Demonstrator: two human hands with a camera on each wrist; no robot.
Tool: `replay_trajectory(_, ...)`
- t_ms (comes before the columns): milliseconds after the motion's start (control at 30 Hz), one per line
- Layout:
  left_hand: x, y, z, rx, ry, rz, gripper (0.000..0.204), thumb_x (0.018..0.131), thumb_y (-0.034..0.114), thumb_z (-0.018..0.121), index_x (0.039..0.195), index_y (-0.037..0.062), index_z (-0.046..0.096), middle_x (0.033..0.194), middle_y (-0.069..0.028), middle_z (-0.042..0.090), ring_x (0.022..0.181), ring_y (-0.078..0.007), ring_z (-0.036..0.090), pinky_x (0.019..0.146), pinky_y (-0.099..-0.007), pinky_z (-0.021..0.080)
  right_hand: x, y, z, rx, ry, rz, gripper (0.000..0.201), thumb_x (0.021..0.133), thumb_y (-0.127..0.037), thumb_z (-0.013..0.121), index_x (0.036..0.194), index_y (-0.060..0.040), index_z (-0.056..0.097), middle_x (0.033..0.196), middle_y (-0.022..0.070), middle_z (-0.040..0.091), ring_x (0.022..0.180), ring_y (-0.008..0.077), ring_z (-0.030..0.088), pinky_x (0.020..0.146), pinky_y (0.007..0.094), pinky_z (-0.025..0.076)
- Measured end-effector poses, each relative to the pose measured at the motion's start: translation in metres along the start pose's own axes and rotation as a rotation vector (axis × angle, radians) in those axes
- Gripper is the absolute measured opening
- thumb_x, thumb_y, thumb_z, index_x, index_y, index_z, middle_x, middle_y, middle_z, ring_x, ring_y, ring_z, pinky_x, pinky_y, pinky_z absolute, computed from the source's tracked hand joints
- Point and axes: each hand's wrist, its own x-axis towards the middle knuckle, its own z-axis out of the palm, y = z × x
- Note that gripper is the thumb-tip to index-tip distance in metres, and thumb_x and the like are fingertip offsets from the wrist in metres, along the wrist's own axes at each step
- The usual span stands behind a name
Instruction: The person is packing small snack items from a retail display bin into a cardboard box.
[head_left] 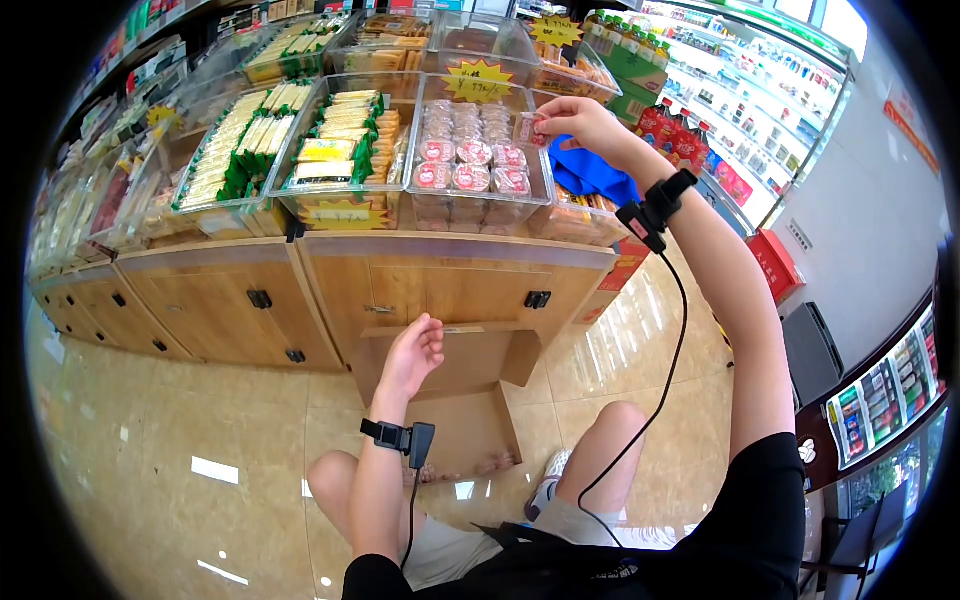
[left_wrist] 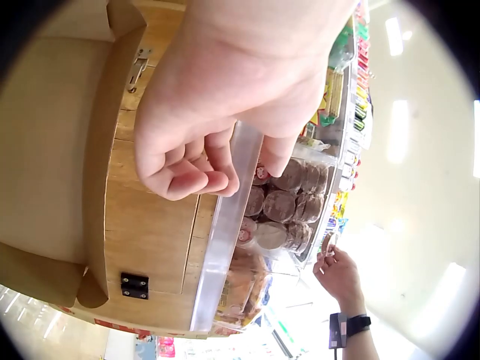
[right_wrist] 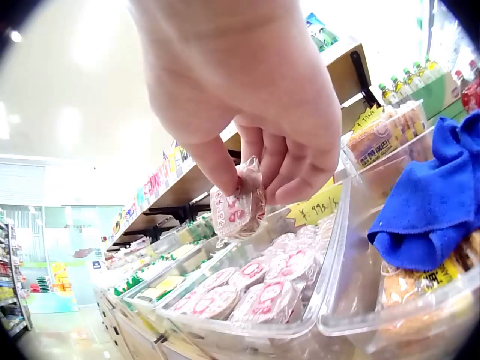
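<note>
My right hand (head_left: 585, 125) pinches a round, clear-wrapped snack cake (right_wrist: 240, 206) with red print between thumb and fingers. It is raised at the right side of a clear plastic bin (right_wrist: 225, 322), above rows of similar wrapped cakes (right_wrist: 274, 292). My left hand (head_left: 412, 358) hangs in front of the wooden cabinet, fingers loosely curled and nothing in them. Below it an open cardboard box (head_left: 455, 425) sits on the floor, with a few wrapped pieces (head_left: 490, 465) along its near edge.
A blue cloth (right_wrist: 431, 202) lies over the neighbouring bin on the right. Bins of green-and-yellow packets (head_left: 345, 140) stand to the left. Yellow price signs (head_left: 478, 82) stick up among them. The wooden cabinet (head_left: 430, 285) carries the bins; red-capped bottles (head_left: 675, 135) stand behind right.
</note>
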Motion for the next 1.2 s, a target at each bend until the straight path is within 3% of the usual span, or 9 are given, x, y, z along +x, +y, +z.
replay_trajectory(100,-0.002,0.003,-0.002,0.001,0.007,0.005,0.026,0.092,0.034,0.053,0.093,0.0084,0.058,0.079,0.0010,0.056,0.067,-0.0083,0.049,0.060,-0.0234,0.040,0.033,0.006,-0.007,-0.030,-0.033,-0.007,0.019,0.079,-0.018,0.069,0.092,-0.0046,0.066,0.079,0.0004,0.062,0.068,0.0094,0.055,0.060,0.0239,0.045)
replay_trajectory(200,-0.003,0.004,-0.006,-0.004,0.012,0.014,0.026,0.093,0.034,0.052,0.093,0.0083,0.058,0.079,0.0007,0.056,0.067,-0.0085,0.049,0.060,-0.0235,0.040,0.062,0.012,-0.006,-0.167,-0.085,0.026,0.021,0.081,-0.015,0.066,0.097,-0.0014,0.064,0.081,0.0041,0.064,0.067,0.0094,0.057,0.056,0.0225,0.045)
replay_trajectory(233,-0.003,0.005,-0.007,-0.008,0.008,0.018,0.026,0.093,0.034,0.052,0.093,0.0082,0.058,0.079,0.0006,0.056,0.067,-0.0085,0.049,0.060,-0.0236,0.040,0.072,0.015,-0.006,-0.191,-0.098,0.034,0.023,0.081,-0.016,0.066,0.097,0.0003,0.065,0.079,0.0044,0.064,0.066,0.0108,0.058,0.054,0.0253,0.047)
replay_trajectory(367,-0.003,0.007,-0.012,-0.016,0.017,0.023,0.026,0.093,0.033,0.051,0.093,0.0075,0.057,0.080,-0.0001,0.056,0.067,-0.0088,0.049,0.060,-0.0241,0.041,0.089,0.016,0.001,-0.343,-0.073,0.054,0.023,0.075,-0.015,0.069,0.093,-0.0016,0.068,0.078,0.0064,0.066,0.066,0.0148,0.060,0.057,0.0291,0.051)
replay_trajectory(500,-0.002,0.008,-0.015,-0.022,0.025,0.024,0.026,0.093,0.033,0.051,0.094,0.0070,0.057,0.080,-0.0005,0.056,0.067,-0.0090,0.049,0.061,-0.0243,0.041,0.105,0.021,0.006,-0.300,-0.249,0.095,0.020,0.073,-0.013,0.069,0.087,0.0007,0.068,0.076,0.0063,0.066,0.060,0.0153,0.061,0.057,0.0275,0.052)
replay_trajectory(800,-0.001,0.006,-0.011,-0.004,0.024,0.014,0.026,0.093,0.032,0.052,0.095,0.0069,0.057,0.081,-0.0008,0.056,0.068,-0.0088,0.050,0.062,-0.0246,0.043,0.122,0.037,0.023,-0.332,-0.375,0.179,0.018,0.071,-0.003,0.064,0.088,0.0020,0.067,0.078,0.0124,0.066,0.065,0.0195,0.067,0.055,0.0309,0.055)
replay_trajectory(933,0.001,0.005,-0.011,0.011,0.034,0.010,0.026,0.094,0.032,0.051,0.093,0.0070,0.058,0.080,-0.0006,0.056,0.068,-0.0085,0.050,0.062,-0.0242,0.043,0.133,0.041,0.031,-0.655,-0.369,0.165,0.017,0.072,-0.005,0.063,0.087,0.0027,0.066,0.078,0.0130,0.066,0.064,0.0218,0.068,0.055,0.0309,0.055)
replay_trajectory(1067,0.002,0.004,-0.011,0.006,0.030,0.006,0.026,0.094,0.032,0.051,0.093,0.0071,0.058,0.079,-0.0002,0.057,0.068,-0.0082,0.050,0.061,-0.0240,0.042,0.136,0.035,0.040,-0.978,-0.344,0.127,0.023,0.067,-0.013,0.069,0.083,0.0035,0.066,0.079,0.0153,0.066,0.066,0.0241,0.066,0.055,0.0383,0.052)
replay_trajectory(1200,0.003,0.004,-0.013,0.000,0.018,0.009,0.025,0.094,0.032,0.051,0.093,0.0072,0.058,0.079,0.0000,0.057,0.067,-0.0081,0.050,0.061,-0.0239,0.042,0.135,0.028,0.041,-1.040,-0.384,0.080,0.027,0.064,-0.017,0.072,0.081,0.0034,0.066,0.078,0.0133,0.066,0.067,0.0250,0.064,0.057,0.0366,0.051)
